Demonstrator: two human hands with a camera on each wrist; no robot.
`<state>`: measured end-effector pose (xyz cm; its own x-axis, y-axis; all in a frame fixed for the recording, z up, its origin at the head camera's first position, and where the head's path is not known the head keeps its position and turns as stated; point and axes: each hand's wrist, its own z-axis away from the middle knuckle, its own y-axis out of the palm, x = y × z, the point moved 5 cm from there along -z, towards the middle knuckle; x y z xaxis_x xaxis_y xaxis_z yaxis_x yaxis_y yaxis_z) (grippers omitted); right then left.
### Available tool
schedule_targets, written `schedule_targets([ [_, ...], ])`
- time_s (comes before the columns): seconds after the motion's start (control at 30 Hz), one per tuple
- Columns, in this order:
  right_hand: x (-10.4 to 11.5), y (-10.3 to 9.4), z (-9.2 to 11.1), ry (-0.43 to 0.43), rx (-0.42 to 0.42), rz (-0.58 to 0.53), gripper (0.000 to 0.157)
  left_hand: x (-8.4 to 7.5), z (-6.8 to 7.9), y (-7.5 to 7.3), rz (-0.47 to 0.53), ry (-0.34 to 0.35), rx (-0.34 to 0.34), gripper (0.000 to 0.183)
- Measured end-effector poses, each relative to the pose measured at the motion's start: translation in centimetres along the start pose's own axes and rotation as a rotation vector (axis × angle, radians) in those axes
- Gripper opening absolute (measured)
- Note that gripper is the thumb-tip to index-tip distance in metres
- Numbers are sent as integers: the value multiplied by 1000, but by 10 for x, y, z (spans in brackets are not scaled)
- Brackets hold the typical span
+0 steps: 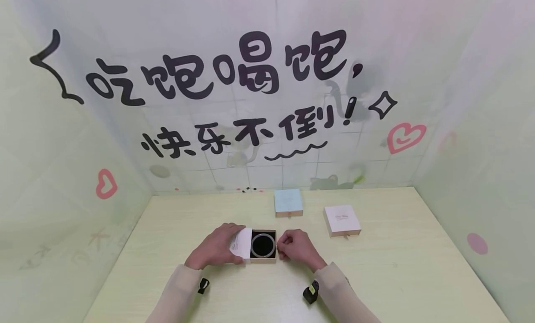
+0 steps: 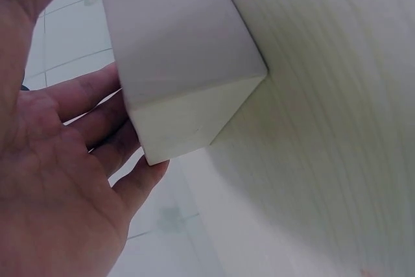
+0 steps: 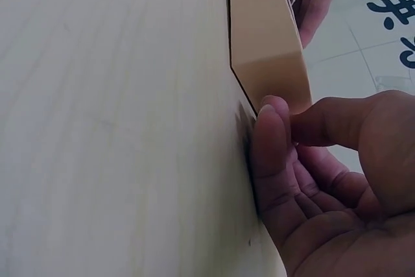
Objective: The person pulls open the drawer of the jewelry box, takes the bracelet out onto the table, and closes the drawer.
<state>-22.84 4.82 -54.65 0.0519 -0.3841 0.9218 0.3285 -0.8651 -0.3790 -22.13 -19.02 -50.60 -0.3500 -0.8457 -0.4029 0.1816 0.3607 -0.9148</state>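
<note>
We steady the small beige cardboard drawer box (image 1: 263, 259), light and stiff: left hand (image 1: 217, 246) fingers curl round its white sleeve (image 1: 241, 243), right hand (image 1: 296, 247) fingertips pinch its right end, exposing a fragile-looking grey bangle (image 1: 263, 244).

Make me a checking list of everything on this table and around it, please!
Surface: pale wood-grain table, flat.
Job's things: small drawer-style box, its tray slid out of a white sleeve; a ring-shaped bangle lies in the dark lining.
Clutter: light blue box and white box, both closed, farther back and apart from the hands.
Hands: left hand holds the sleeve end of the box; right hand has thumb and fingertip at the tray's end.
Cables: nothing seen; a small black device sits on each wrist.
Surroundings: printed backdrop with black Chinese lettering, pink hearts and pale cartoon shapes on three sides.
</note>
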Motion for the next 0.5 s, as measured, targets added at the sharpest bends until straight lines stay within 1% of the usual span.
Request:
schedule_targets([
  [0.27,-1,1,0,-4,16,-7,11,1,1,0,7,-10,8,92],
  [0.37,0,-1,1,-23,-7,7,11,0,1,0,10,-12,7,92],
  [0.5,6,-4,3,-54,-59,72,19,0,0,0,10,-12,6,92],
])
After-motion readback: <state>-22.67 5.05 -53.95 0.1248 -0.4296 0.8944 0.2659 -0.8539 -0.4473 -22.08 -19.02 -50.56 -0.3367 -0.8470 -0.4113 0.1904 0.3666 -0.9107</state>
